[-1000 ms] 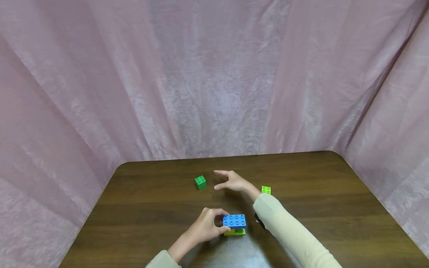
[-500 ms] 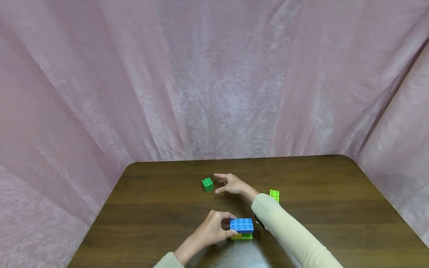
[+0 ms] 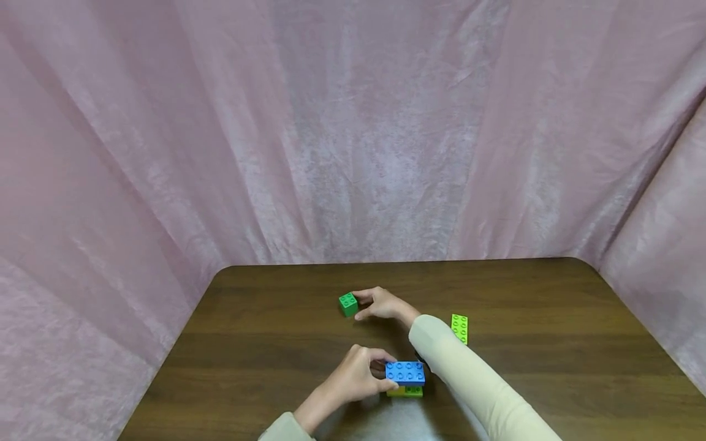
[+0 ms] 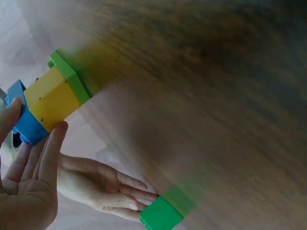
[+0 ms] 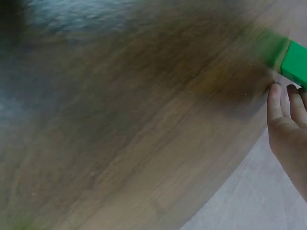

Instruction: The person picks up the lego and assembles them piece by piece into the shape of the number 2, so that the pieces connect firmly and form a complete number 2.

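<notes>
My left hand (image 3: pixel 357 375) grips a blue toy brick (image 3: pixel 405 373) between thumb and fingers. Beneath it, in the left wrist view, a yellow brick (image 4: pixel 52 98) sits on a thin lime-green brick (image 4: pixel 71 76), making a stack that stands on the table. Farther back, my right hand (image 3: pixel 383 304) has its thumb and fingers spread at the right side of a small green brick (image 3: pixel 349 305). Those fingertips are very near the brick or touching it; I cannot tell which. The right wrist view catches the green brick (image 5: pixel 296 62) only at its edge.
A lime-green brick (image 3: pixel 460 327) lies to the right, partly hidden by my right sleeve (image 3: pixel 469 373). The brown wooden table (image 3: pixel 265 331) ends at the back against a pink curtain (image 3: pixel 353 135).
My right hand has closed the distance to the small green brick. My left hand stays on the blue brick. The whole head view has shifted, so the table things appear farther right.
</notes>
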### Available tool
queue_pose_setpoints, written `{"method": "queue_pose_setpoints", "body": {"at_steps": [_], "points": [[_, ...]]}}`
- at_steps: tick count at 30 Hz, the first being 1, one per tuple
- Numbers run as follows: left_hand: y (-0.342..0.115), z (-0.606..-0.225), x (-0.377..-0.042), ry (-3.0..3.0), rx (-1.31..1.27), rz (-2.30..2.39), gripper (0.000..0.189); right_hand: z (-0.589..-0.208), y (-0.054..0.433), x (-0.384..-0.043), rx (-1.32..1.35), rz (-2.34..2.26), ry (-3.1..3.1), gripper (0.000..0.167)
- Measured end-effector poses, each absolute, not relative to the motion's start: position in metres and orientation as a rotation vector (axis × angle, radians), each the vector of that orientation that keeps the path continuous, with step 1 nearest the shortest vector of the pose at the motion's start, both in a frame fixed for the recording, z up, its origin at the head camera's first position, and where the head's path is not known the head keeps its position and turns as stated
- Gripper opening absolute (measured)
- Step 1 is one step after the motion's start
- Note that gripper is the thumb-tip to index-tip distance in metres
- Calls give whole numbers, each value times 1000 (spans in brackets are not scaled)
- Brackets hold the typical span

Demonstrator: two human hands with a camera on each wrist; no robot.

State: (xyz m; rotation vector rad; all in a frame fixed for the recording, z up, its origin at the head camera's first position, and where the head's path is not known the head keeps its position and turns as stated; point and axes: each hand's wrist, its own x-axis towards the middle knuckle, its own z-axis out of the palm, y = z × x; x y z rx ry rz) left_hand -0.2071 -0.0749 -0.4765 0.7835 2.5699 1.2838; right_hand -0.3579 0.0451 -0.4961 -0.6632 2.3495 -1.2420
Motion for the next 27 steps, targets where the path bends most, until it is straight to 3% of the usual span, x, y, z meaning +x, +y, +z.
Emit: {"method": "queue_pose_setpoints", "body": {"at_steps": [15, 27], "points": [[-74, -480, -203, 2520, 737, 1349, 29, -496, 36, -366, -626, -1229, 2277, 70], [-77, -480, -207, 2597, 825, 1240, 27, -494, 29, -373, -632, -1199, 2324, 58]]}}
